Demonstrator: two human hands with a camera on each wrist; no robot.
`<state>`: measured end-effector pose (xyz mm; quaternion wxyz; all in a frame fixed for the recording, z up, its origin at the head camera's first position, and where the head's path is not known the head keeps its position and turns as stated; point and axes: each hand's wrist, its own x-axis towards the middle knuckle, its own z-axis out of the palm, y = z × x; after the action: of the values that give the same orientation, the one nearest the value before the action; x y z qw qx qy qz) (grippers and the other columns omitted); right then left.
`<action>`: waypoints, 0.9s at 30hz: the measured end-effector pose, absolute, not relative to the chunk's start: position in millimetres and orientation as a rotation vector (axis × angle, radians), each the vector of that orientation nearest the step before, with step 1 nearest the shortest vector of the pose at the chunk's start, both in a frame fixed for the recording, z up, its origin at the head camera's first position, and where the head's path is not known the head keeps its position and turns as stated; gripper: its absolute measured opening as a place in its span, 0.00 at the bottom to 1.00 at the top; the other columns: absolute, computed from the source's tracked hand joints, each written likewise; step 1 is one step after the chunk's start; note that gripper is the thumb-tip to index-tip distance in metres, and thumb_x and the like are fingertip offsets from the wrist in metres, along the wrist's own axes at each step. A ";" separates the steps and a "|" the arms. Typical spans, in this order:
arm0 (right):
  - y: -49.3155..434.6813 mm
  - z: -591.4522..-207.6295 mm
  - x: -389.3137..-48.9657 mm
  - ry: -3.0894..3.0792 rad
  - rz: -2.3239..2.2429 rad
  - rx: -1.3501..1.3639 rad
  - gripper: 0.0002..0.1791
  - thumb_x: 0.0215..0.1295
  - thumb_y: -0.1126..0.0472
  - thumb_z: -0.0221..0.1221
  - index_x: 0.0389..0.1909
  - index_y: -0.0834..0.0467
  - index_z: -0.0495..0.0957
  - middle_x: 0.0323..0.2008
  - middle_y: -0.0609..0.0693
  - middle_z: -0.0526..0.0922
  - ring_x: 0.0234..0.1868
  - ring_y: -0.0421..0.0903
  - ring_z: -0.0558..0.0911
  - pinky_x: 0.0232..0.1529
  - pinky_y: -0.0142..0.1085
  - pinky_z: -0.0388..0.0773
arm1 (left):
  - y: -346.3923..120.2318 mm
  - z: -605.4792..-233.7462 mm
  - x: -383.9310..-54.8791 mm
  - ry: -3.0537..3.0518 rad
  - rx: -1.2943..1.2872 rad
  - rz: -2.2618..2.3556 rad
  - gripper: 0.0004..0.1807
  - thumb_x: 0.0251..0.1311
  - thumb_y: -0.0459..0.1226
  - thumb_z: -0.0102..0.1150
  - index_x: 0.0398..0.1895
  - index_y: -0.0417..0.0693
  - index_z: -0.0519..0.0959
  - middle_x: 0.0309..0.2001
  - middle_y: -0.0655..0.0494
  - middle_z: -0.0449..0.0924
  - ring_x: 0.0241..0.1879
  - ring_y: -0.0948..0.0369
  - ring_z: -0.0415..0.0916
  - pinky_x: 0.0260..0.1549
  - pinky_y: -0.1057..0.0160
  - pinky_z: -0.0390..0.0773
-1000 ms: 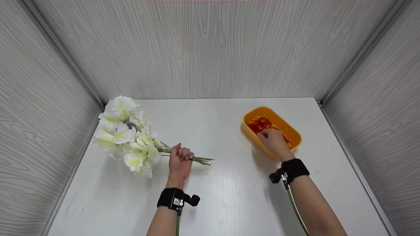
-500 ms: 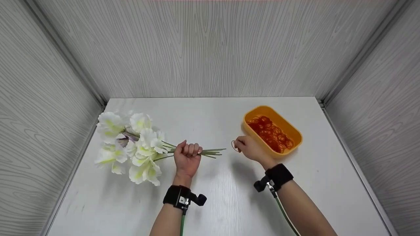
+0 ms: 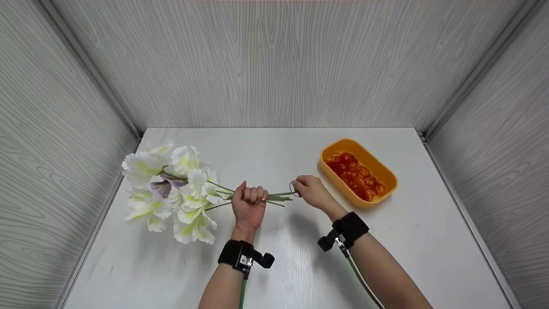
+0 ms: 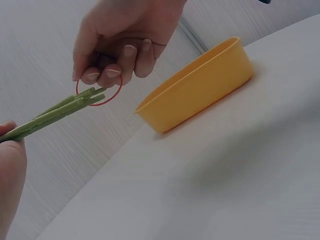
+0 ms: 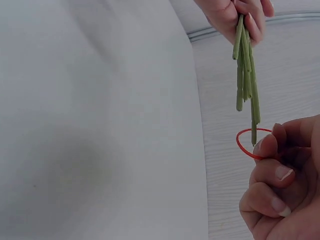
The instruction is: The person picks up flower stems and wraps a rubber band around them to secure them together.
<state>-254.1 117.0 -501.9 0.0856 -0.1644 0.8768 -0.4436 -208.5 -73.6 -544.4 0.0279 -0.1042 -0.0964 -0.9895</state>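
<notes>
My left hand (image 3: 249,206) grips a bunch of artificial flowers (image 3: 188,184) by the green stems (image 3: 279,196). The blooms are white with yellow-green and some purple, and they point left. My right hand (image 3: 315,193) pinches a red rubber band (image 5: 241,142) between thumb and finger at the cut ends of the stems. In the right wrist view the longest stem overlaps the band's loop, while the shorter stems end above it. The left wrist view shows the band (image 4: 120,90) hanging as a loop around the stem tips. Part of the stems is hidden inside my left fist.
A yellow-orange tray (image 3: 328,182) holding several loose red rubber bands (image 3: 356,176) stands right of my right hand on the white table (image 3: 274,146). Grey wood-grain panels (image 3: 274,64) close off the back and both sides. A cable runs from each wrist camera.
My right hand came out of the tray with a red rubber band and moved left to the stem ends. My left hand shifted slightly right with the flowers.
</notes>
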 end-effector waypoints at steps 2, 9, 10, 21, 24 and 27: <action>111.4 -500.9 -254.2 2.626 -1.318 -0.481 0.17 0.72 0.62 0.51 0.21 0.59 0.75 0.18 0.45 0.71 0.21 0.42 0.68 0.25 0.35 0.63 | -73.4 -544.3 -209.0 -0.273 -0.325 -3.045 0.23 0.74 0.36 0.21 0.15 0.48 0.44 0.17 0.58 0.41 0.20 0.60 0.40 0.29 0.62 0.47; 97.9 -496.7 -255.3 2.689 -1.271 -0.473 0.16 0.71 0.61 0.50 0.22 0.58 0.76 0.18 0.45 0.72 0.21 0.42 0.69 0.24 0.34 0.65 | -75.5 -547.6 -210.4 -0.147 -0.236 -3.035 0.23 0.73 0.37 0.22 0.14 0.48 0.45 0.17 0.58 0.41 0.20 0.59 0.41 0.28 0.62 0.49; 96.8 -496.2 -255.3 2.690 -1.270 -0.467 0.16 0.71 0.61 0.51 0.22 0.58 0.77 0.18 0.45 0.73 0.21 0.42 0.69 0.24 0.34 0.65 | -75.8 -548.0 -210.6 -0.143 -0.222 -3.034 0.23 0.73 0.38 0.22 0.14 0.48 0.45 0.17 0.58 0.41 0.20 0.60 0.41 0.28 0.62 0.49; 80.0 -481.1 -244.6 2.614 -1.283 -0.587 0.18 0.73 0.61 0.50 0.22 0.62 0.77 0.17 0.44 0.70 0.21 0.41 0.69 0.25 0.33 0.66 | -71.9 -542.9 -208.1 -0.176 -0.219 -3.032 0.23 0.73 0.37 0.19 0.14 0.48 0.45 0.16 0.58 0.42 0.20 0.59 0.41 0.27 0.62 0.51; 74.2 -474.1 -237.3 2.613 -1.283 -0.664 0.18 0.74 0.61 0.50 0.22 0.62 0.76 0.17 0.44 0.69 0.21 0.41 0.68 0.25 0.33 0.64 | -70.0 -538.4 -206.0 -0.223 -0.233 -3.026 0.23 0.74 0.36 0.17 0.14 0.48 0.46 0.17 0.57 0.43 0.21 0.58 0.42 0.28 0.61 0.55; 69.4 -468.6 -228.9 2.615 -1.275 -0.758 0.18 0.74 0.62 0.50 0.23 0.63 0.76 0.18 0.45 0.71 0.21 0.40 0.68 0.26 0.33 0.64 | -68.9 -533.7 -204.3 -0.261 -0.263 -3.010 0.23 0.74 0.36 0.18 0.15 0.47 0.46 0.17 0.56 0.43 0.22 0.58 0.44 0.31 0.61 0.60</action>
<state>-228.9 69.4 -468.6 0.0674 -0.2517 0.8678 -0.4231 -204.3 -68.9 -533.7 0.0544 -0.0867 -0.0860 -0.9910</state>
